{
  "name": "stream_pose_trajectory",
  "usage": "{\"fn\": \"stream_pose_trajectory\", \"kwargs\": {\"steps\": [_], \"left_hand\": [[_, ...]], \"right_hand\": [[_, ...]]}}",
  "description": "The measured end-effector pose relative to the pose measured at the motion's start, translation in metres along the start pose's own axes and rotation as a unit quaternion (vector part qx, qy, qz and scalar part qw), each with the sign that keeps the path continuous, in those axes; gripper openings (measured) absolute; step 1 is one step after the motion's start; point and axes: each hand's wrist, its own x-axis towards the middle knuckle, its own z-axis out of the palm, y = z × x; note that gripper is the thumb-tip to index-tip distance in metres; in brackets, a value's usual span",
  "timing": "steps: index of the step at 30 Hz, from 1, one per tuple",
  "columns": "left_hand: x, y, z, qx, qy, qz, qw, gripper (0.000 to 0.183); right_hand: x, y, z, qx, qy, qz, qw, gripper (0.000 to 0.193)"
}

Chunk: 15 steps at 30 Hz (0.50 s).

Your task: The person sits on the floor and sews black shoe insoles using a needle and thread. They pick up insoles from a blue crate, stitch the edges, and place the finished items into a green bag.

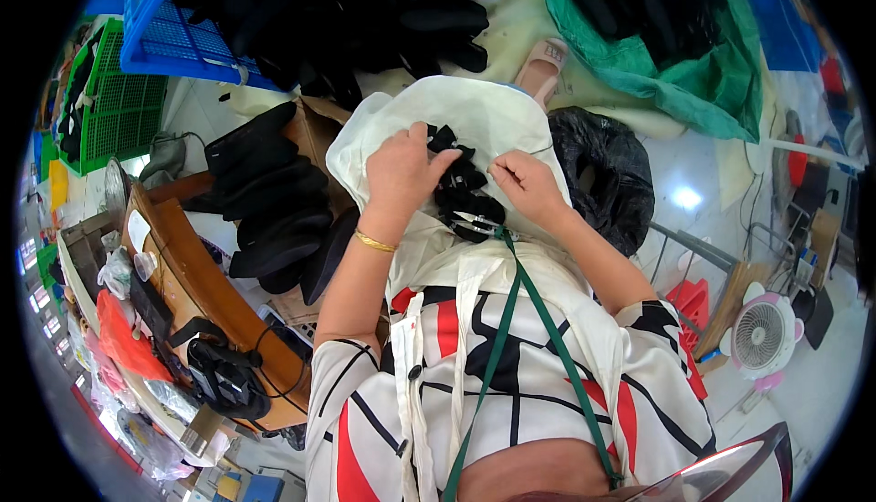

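Observation:
White cloth [365, 141] spreads across my lap, with a loose heap of small black fabric pieces [461, 187] on it. At the heap's left side is my left hand [399, 169], its thumb stretched out apart from the fingers and close to the black pieces; some fingertips are hidden. To the right of the heap, my right hand [529, 187] is closed in a pinch; whatever its fingertips hold is too small to make out. Small scissors [479, 224] rest on the heap's near edge, on a green lanyard [511, 283].
Stacked black padded pieces [274, 196] stand at left beside a wooden table [196, 310]. Ahead are a blue crate [187, 41], a large black pile [365, 18] and a green sack [630, 68]. A black plastic bag [607, 178] and white fan [765, 330] are on the right.

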Motion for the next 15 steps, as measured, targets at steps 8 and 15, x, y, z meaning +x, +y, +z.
{"fn": "stream_pose_trajectory", "kwargs": {"steps": [8,15], "left_hand": [[-0.014,-0.023,0.004,-0.401,-0.027,-0.122,0.908,0.018],[-0.035,-0.011,-0.028,-0.619,-0.127,-0.105,0.768,0.019]], "right_hand": [[0.007,-0.002,-0.003,0.085,-0.015,0.069,0.994,0.017],[0.033,-0.040,0.004,0.261,-0.116,0.111,0.952,0.024]]}}
